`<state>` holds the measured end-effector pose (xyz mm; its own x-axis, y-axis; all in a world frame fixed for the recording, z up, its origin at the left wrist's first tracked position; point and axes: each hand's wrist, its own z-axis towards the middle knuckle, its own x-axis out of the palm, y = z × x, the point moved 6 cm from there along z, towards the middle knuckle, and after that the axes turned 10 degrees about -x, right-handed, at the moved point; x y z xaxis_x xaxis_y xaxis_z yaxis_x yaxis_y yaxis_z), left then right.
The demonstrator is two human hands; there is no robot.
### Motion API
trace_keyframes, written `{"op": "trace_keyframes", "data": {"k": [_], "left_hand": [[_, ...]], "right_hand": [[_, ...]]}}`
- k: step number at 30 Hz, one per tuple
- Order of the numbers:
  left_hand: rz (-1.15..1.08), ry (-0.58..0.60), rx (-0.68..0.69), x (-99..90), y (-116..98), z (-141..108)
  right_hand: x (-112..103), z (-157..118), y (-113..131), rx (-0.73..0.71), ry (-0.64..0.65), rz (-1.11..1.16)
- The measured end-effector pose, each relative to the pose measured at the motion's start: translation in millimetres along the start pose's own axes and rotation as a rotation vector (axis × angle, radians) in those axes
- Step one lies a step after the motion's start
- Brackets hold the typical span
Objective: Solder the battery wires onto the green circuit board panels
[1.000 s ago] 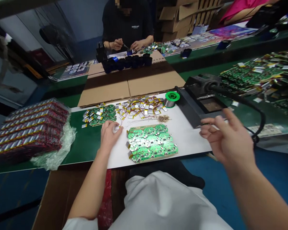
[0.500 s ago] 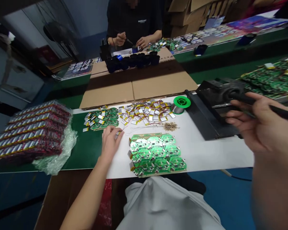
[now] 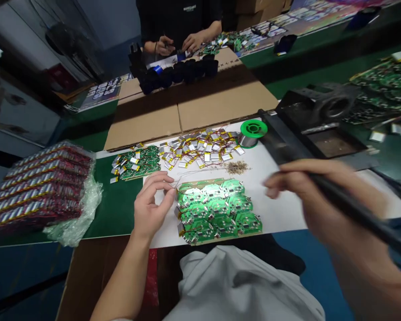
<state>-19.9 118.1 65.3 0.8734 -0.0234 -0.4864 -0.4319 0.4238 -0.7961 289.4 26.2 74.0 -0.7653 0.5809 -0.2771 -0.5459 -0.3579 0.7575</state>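
Note:
My right hand (image 3: 307, 196) grips the black handle of a soldering iron (image 3: 350, 200); its front end is blurred over the white sheet. My left hand (image 3: 152, 205) is closed in a pinch at the upper left edge of a panel of green circuit boards (image 3: 220, 209). A small battery, seen between these fingers a moment earlier, is now mostly hidden by them. Thin wires lie by the fingertips. More silver batteries (image 3: 181, 229) sit along the panel's left edge. Behind it lies a heap of wired batteries (image 3: 200, 149), beside a green solder spool (image 3: 254, 131).
Bubble-wrapped stacked batteries (image 3: 43, 187) stand at left. Another board panel with batteries (image 3: 140, 160) lies behind my left hand. A black soldering stand (image 3: 321, 120) is at right, near more boards (image 3: 387, 84). Across the cardboard (image 3: 207, 111), a co-worker's hands (image 3: 192, 42) work behind dark cups (image 3: 183, 73).
My right hand has brought the soldering iron out of the stand, left and toward the boards. My left hand has shifted slightly to the panel's upper left edge. The view has tilted slightly.

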Motion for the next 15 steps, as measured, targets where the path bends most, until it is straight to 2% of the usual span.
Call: {"op": "trace_keyframes", "data": {"k": [1,3,6,10,15], "left_hand": [[-0.07,0.044,-0.004,4.7,-9.6,-3.3],[-0.225,0.133,-0.067,14.1,-23.0,-10.2],[-0.418,0.238,-0.248,26.1,-28.9,-20.0],[-0.511,0.318,-0.42,34.4,-29.5,-28.7],[-0.435,0.36,-0.519,36.2,-31.8,-33.9]], "right_hand": [[20.4,0.2,11.9,-0.063,0.124,-0.02],[52.7,-1.9,28.5,-0.217,0.311,0.09],[77.3,-8.1,35.8,-0.361,0.461,0.247],[84.1,-10.1,40.6,-0.364,0.467,0.334],[81.7,-8.4,57.6,-0.36,0.412,0.346]]}}
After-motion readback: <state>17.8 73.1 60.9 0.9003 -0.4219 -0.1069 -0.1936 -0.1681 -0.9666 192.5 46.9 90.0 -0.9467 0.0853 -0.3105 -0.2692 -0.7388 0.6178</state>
